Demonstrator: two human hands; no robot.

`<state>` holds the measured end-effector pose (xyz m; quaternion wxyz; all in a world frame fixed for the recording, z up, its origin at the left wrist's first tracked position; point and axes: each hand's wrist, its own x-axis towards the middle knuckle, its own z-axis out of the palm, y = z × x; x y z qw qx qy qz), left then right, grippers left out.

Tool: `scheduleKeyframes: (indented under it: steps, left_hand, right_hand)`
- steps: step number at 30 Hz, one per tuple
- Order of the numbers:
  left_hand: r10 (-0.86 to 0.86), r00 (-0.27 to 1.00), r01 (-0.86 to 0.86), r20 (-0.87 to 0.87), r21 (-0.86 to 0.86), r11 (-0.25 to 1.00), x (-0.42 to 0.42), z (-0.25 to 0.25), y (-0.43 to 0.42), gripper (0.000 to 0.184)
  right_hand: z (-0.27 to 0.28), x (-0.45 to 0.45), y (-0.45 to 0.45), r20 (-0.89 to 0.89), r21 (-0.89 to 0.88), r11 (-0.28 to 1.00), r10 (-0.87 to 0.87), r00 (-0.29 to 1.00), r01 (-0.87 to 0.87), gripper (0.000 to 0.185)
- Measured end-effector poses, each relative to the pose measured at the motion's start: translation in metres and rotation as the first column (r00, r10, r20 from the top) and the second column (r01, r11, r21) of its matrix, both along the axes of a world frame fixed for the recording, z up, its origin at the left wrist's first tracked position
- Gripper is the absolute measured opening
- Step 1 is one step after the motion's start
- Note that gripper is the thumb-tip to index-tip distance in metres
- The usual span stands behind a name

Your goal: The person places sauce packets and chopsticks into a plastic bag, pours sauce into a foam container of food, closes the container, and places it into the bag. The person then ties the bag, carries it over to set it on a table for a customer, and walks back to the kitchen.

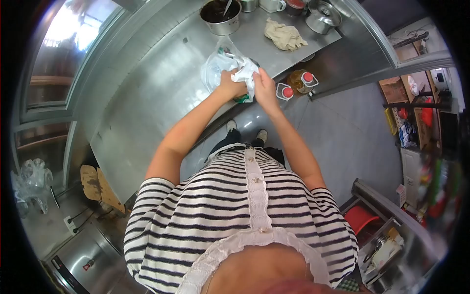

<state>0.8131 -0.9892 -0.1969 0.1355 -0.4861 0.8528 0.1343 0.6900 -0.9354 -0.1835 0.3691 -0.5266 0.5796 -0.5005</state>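
Observation:
A thin white plastic bag [214, 67] with some green printing lies bunched at the front edge of the steel counter. My left hand [233, 86] is at the bag's near side, its fingers partly hidden behind crumpled white plastic. My right hand [265, 89] pinches the bag's right edge between thumb and fingers. What is inside the bag I cannot make out.
On the steel counter [147, 93] stand a metal pot [220, 18] of dark contents, a lidded pot [323, 17] and a crumpled beige cloth [284, 35]. Two red-capped bottles [284, 92] [299, 82] stand below the counter's edge. Shelves [416, 105] line the right side.

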Motion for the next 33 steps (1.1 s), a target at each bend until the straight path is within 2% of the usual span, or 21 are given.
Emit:
scheduleKeyframes:
  steps: [3,4,5,6,7,8,10,11,13,14,15,16,17,18,19,22,23,25,26,28,33]
  left_hand:
    - [-0.028,0.992,0.020,-0.125,-0.068,0.997,0.005,-0.001,-0.007,0.038]
    - [-0.143,0.964,0.092,0.222,0.227,0.970,0.001,0.011,-0.021,0.041]
    - [-0.141,0.965,0.090,0.219,0.226,0.970,0.006,0.011,-0.021,0.041]
    - [0.001,1.000,0.004,-0.027,0.161,0.987,0.011,0.013,-0.022,0.040]
    - [0.124,0.952,-0.094,-0.278,0.120,0.988,0.016,0.015,-0.024,0.042]
    - [0.143,0.934,-0.109,-0.327,0.122,0.987,0.019,0.009,-0.028,0.045]
    - [0.157,0.908,-0.102,-0.388,0.160,0.982,0.022,0.007,-0.031,0.046]
    - [0.174,0.880,-0.097,-0.441,0.192,0.977,0.024,0.006,-0.034,0.048]
    - [0.088,0.895,0.002,-0.437,0.200,0.980,0.030,-0.004,-0.048,0.046]
    - [0.005,0.900,0.097,-0.436,0.211,0.973,0.032,-0.009,-0.050,0.044]
    - [-0.002,0.899,0.108,-0.437,0.219,0.970,0.031,0.002,-0.046,0.044]
    - [0.061,0.918,0.023,-0.392,0.207,0.978,0.030,0.014,-0.045,0.040]
    - [0.127,0.929,-0.062,-0.347,0.191,0.980,0.028,0.023,-0.040,0.038]
    - [0.076,0.929,-0.049,-0.362,0.085,0.995,0.029,0.020,-0.037,0.041]
    - [0.068,0.929,-0.040,-0.363,0.085,0.996,0.027,0.017,-0.033,0.041]
    - [-0.089,0.990,0.073,-0.108,-0.142,0.987,0.022,0.008,-0.026,0.056]
    - [-0.093,0.990,0.077,-0.106,-0.143,0.987,0.020,0.007,-0.025,0.056]
    - [-0.157,0.972,0.091,-0.173,-0.336,0.937,0.017,0.005,-0.023,0.038]
    - [-0.157,0.972,0.092,-0.172,-0.335,0.938,0.017,-0.001,-0.023,0.038]
    - [-0.159,0.964,0.060,-0.214,-0.406,0.912,0.014,-0.014,-0.027,0.048]
    - [-0.065,0.977,-0.002,-0.205,-0.309,0.951,0.002,-0.010,-0.031,0.043]
  right_hand:
    - [-0.015,0.007,-0.009,0.069,-0.058,0.998,-0.024,0.997,0.028,0.022]
    - [-0.020,0.003,-0.012,0.198,-0.007,1.000,-0.001,0.980,0.002,0.023]
    - [-0.024,-0.002,-0.012,0.195,-0.007,1.000,0.002,0.981,0.000,0.023]
    - [-0.025,-0.008,-0.015,0.311,-0.004,0.999,-0.046,0.949,0.050,0.023]
    - [-0.026,-0.012,-0.017,0.423,0.007,0.995,-0.093,0.901,0.100,0.023]
    - [-0.022,-0.014,-0.014,0.420,0.007,0.995,-0.095,0.902,0.102,0.023]
    - [-0.010,-0.018,-0.005,0.671,0.148,0.988,-0.126,0.730,0.035,0.024]
    - [-0.018,-0.024,-0.002,0.671,0.147,0.988,-0.130,0.730,0.041,0.024]
    - [-0.051,-0.034,0.010,0.778,0.305,0.950,-0.289,0.558,0.066,0.033]
    - [-0.065,-0.031,0.015,0.775,0.315,0.946,-0.302,0.555,0.075,0.033]
    - [-0.076,-0.027,0.018,0.633,0.457,0.890,-0.326,0.702,0.001,0.037]
    - [-0.086,-0.025,0.018,0.472,0.594,0.803,-0.306,0.827,-0.043,0.041]
    - [-0.090,-0.019,0.018,0.468,0.598,0.801,-0.318,0.825,-0.031,0.041]
    - [-0.091,-0.007,0.017,0.552,0.572,0.807,-0.245,0.797,-0.148,0.043]
    - [-0.091,0.004,0.014,0.634,0.531,0.805,-0.171,0.754,-0.263,0.044]
    - [-0.090,0.027,0.005,0.628,0.475,0.862,-0.189,0.755,-0.180,0.039]
    - [-0.085,0.026,0.003,0.630,0.473,0.863,-0.190,0.753,-0.178,0.039]
    - [-0.075,0.023,0.000,0.456,0.532,0.839,-0.171,0.874,-0.113,0.033]
    - [-0.068,0.022,0.000,0.456,0.532,0.839,-0.172,0.873,-0.113,0.033]
    - [-0.055,0.019,-0.001,0.301,0.621,0.780,-0.149,0.942,-0.075,0.030]
    - [-0.068,0.001,-0.002,0.352,0.560,0.828,-0.219,0.910,-0.018,0.029]
